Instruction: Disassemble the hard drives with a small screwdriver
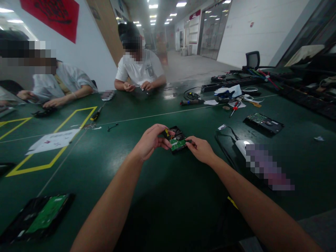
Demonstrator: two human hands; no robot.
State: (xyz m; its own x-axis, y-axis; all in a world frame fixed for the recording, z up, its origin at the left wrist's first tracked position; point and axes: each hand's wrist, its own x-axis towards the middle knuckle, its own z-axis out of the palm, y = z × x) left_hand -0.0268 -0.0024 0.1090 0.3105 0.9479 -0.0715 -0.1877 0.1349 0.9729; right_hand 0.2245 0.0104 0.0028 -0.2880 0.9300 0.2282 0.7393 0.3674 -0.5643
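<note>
Nearest the camera, at the lower left edge of the dark green worktop (162,196), lies a black hard drive with its green circuit board facing up (39,217). Both forearms of the person reach forward to the worktop's middle. There the left hand (151,140) and right hand (201,148) meet on a small black hard drive with a green circuit board (177,141), which rests on the worktop between them. Left grip: fingers curled and pressed onto the drive's left edge, with a small yellow-and-black tool (166,132) showing at the fingertips. Right grip: thumb and forefinger pinched at the drive's right edge on something dark and thin; what it is cannot be told.

Just right, a black cable (223,140) loops to a white device (243,144). To the left, white paper sheets (54,139) lie across a yellow taped outline (56,127). Farther right sits another black drive with board exposed (264,122). Beyond, a yellow-handled screwdriver (96,114) and red-handled screwdriver (234,108) lie well apart. At the far edge two seated people in white shirts (140,70) keep their own hands on the worktop.
</note>
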